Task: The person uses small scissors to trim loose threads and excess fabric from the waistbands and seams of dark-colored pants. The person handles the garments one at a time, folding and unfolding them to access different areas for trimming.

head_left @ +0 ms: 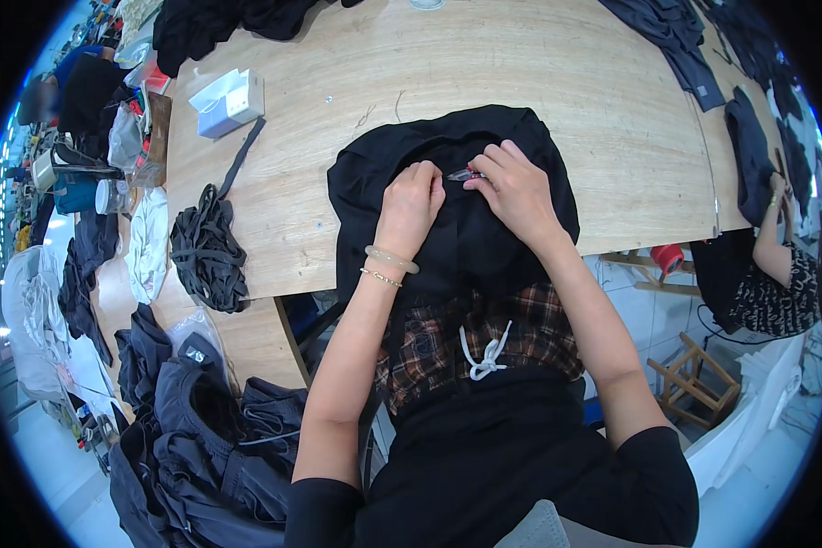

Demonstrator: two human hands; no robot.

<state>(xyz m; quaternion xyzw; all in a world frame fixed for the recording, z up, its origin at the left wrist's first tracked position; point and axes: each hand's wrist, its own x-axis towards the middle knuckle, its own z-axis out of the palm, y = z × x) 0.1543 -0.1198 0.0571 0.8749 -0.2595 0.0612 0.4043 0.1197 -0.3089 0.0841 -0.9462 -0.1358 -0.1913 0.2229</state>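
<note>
A black garment (548,155) lies at the table's near edge and hangs over toward my lap. My left hand (410,203) is closed in a pinch at the garment's opening, with a bit of its cloth at the fingertips. Whether a thread is also pinched there is too small to tell. In my right hand (513,190) is a small pair of thread snips (462,174), gripped between thumb and fingers. Their metal blades point left toward my left fingertips, just above the cloth. Part of the snips is hidden by my right fingers.
On the wooden table (310,183), a tissue box (232,105) and a heap of dark fabric strips (205,247) lie to the left. Dark garments (201,438) are piled lower left. At far right, another person (776,283) sits near a wooden stool (694,384).
</note>
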